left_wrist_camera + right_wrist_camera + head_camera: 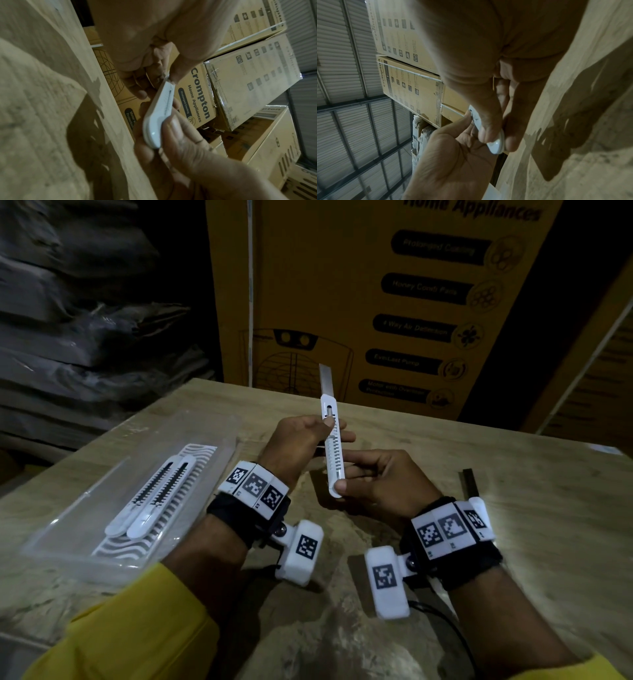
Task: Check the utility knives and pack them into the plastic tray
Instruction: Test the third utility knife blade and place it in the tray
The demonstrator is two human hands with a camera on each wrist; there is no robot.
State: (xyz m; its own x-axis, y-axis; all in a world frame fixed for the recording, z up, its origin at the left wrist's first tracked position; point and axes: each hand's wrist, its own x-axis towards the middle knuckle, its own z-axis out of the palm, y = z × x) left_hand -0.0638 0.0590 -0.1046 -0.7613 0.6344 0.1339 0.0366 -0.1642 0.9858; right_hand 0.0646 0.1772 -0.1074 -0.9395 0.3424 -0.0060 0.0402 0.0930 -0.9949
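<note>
I hold a white utility knife [333, 447] upright above the table, its steel blade [326, 379] pushed out at the top. My left hand [301, 440] grips the upper body, thumb on the slider. My right hand [376, 477] pinches the rounded bottom end. In the left wrist view the knife [159, 116] runs between both hands. In the right wrist view only the knife's butt [496, 144] shows under my thumb. Two more white knives [154, 498] lie side by side in the clear plastic tray [61, 539] at the left.
The wooden table [513, 525] carries a small dark strip [470, 481] at the right. A large yellow carton [376, 302] stands behind the table, and dark wrapped stacks [85, 320] rise at the left. More cartons [248, 81] are piled behind.
</note>
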